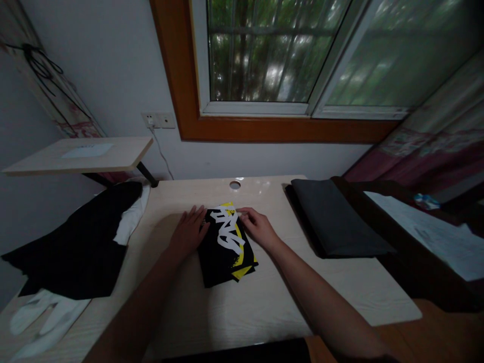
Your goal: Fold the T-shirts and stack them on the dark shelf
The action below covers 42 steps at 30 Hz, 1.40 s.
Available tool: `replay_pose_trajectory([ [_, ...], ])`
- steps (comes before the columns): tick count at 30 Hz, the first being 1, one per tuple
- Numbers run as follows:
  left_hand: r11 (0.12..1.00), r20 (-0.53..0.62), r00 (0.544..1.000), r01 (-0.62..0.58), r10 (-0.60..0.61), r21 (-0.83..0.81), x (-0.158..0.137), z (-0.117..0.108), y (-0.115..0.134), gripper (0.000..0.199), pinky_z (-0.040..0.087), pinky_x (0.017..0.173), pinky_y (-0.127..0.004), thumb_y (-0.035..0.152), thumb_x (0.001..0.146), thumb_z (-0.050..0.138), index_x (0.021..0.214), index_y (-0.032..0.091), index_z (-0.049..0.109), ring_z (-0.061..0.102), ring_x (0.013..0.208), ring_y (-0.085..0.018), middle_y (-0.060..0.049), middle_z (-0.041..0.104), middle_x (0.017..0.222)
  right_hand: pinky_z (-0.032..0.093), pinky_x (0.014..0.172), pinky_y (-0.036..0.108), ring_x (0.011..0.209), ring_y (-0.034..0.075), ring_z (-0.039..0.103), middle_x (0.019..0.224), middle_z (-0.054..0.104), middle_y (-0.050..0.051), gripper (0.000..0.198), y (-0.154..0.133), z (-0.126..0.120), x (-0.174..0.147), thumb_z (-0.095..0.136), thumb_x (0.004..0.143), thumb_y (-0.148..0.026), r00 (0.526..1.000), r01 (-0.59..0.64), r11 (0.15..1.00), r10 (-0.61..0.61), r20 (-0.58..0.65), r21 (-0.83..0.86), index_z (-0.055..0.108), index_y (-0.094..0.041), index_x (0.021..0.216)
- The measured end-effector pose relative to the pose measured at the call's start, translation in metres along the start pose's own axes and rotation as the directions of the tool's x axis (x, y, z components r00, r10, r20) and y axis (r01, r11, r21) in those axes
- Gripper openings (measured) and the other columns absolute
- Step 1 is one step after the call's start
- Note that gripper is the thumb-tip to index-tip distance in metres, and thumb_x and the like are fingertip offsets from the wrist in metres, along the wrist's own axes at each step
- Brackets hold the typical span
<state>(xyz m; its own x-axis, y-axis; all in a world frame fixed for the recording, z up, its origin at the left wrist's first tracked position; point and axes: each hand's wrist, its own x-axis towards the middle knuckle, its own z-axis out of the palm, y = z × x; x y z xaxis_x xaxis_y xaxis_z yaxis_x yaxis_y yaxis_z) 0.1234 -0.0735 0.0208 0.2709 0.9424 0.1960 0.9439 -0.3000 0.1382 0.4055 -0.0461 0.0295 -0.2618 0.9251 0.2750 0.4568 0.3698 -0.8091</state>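
Note:
A folded black garment (217, 259) with large white lettering and yellow print lies on the light wooden table, in the middle of the head view. One lower right corner of it sticks out askew, showing yellow. My left hand (189, 229) lies flat along its upper left edge, fingers stretched out and the fingertips near the cloth's far end. At the upper right edge, my right hand (259, 227) has its fingers curled in and closed on the cloth's border. Part of that border is hidden by the fingers.
Dark folded fabric (333, 217) lies on the table's right side. To the left are a heap of black cloth (83, 237) and white cloth (49, 317) under a raised shelf (124, 154). A round cable hole (235, 185) is near the wall, below the window.

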Motion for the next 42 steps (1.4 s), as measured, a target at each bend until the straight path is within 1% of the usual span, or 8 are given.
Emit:
replay_pose_trajectory([
  [6,0.999,-0.025,0.999,0.028,-0.027,0.022,-0.002,-0.001,0.001,0.056,0.025,0.124,-0.049,0.043,0.104,0.030,0.154,0.019,0.040,0.031,0.151,-0.027,-0.006,0.039,0.161,0.051,0.101,0.040,0.113,0.022,0.063,0.119,0.068,0.011,0.029,-0.021,0.002,-0.001,0.048,0.101,-0.030,0.965,0.254,0.943,-0.261,-0.005,-0.214,0.069,-0.021,0.119],
  [9,0.999,-0.035,0.999,0.013,-0.011,0.038,-0.003,-0.003,0.003,0.056,0.026,0.124,-0.050,0.041,0.104,0.030,0.153,0.017,0.040,0.032,0.151,-0.027,-0.007,0.040,0.160,0.040,0.116,0.045,0.134,0.024,0.051,0.139,0.060,0.011,0.036,-0.039,0.011,0.002,0.047,0.102,-0.030,0.896,0.443,0.843,-0.399,0.197,-0.306,0.063,-0.021,0.132],
  [12,0.998,-0.033,0.999,0.004,-0.002,0.061,-0.004,-0.005,0.004,0.054,0.028,0.122,-0.051,0.035,0.104,0.028,0.153,0.016,0.041,0.032,0.150,-0.027,-0.007,0.040,0.160,0.029,0.123,0.049,0.146,0.025,0.039,0.155,0.047,0.011,0.048,-0.049,0.026,0.011,0.046,0.103,-0.037,0.833,0.524,0.776,-0.383,0.398,-0.350,0.049,-0.019,0.148],
  [19,0.996,-0.045,0.999,-0.006,0.010,0.086,-0.005,-0.005,0.004,0.053,0.028,0.123,-0.050,0.033,0.105,0.025,0.153,0.017,0.041,0.032,0.151,-0.026,-0.007,0.039,0.161,0.019,0.125,0.053,0.154,0.026,0.023,0.165,0.029,0.008,0.061,-0.028,0.032,0.040,0.035,0.105,-0.052,0.832,0.459,0.759,-0.185,0.522,-0.462,0.035,-0.022,0.157],
  [26,0.998,-0.061,0.998,0.009,-0.005,0.061,-0.005,-0.005,0.006,0.053,0.026,0.123,-0.051,0.035,0.104,0.026,0.154,0.021,0.040,0.032,0.151,-0.026,-0.007,0.040,0.160,0.021,0.122,0.059,0.153,0.031,0.024,0.164,0.032,0.009,0.057,-0.016,0.007,0.054,0.033,0.106,-0.047,0.915,0.231,0.809,0.008,0.403,-0.541,0.038,-0.021,0.156],
  [30,0.998,-0.058,0.998,0.007,-0.004,0.059,-0.004,-0.003,0.004,0.053,0.027,0.123,-0.052,0.034,0.104,0.026,0.154,0.020,0.040,0.033,0.150,-0.026,-0.007,0.040,0.160,0.023,0.122,0.057,0.153,0.030,0.024,0.164,0.031,0.014,0.057,-0.040,0.016,0.033,0.037,0.105,-0.039,0.957,0.220,0.818,-0.075,0.281,-0.531,0.035,-0.017,0.157],
  [34,0.997,-0.052,0.999,-0.008,0.012,0.073,-0.005,-0.003,0.004,0.053,0.028,0.122,-0.053,0.031,0.104,0.026,0.153,0.018,0.042,0.032,0.151,-0.027,-0.009,0.039,0.161,0.023,0.124,0.052,0.153,0.029,0.025,0.164,0.030,0.015,0.063,-0.065,0.041,-0.007,0.046,0.102,-0.044,0.923,0.339,0.818,-0.192,0.333,-0.465,0.036,-0.013,0.156],
  [42,0.998,-0.042,0.999,0.002,0.001,0.068,-0.006,-0.005,0.006,0.054,0.027,0.123,-0.052,0.032,0.104,0.025,0.154,0.019,0.040,0.032,0.151,-0.027,-0.008,0.038,0.161,0.020,0.126,0.051,0.154,0.029,0.023,0.162,0.032,0.016,0.064,-0.060,0.038,-0.045,0.046,0.102,-0.050,0.908,0.373,0.791,-0.205,0.364,-0.485,0.042,-0.011,0.153],
])
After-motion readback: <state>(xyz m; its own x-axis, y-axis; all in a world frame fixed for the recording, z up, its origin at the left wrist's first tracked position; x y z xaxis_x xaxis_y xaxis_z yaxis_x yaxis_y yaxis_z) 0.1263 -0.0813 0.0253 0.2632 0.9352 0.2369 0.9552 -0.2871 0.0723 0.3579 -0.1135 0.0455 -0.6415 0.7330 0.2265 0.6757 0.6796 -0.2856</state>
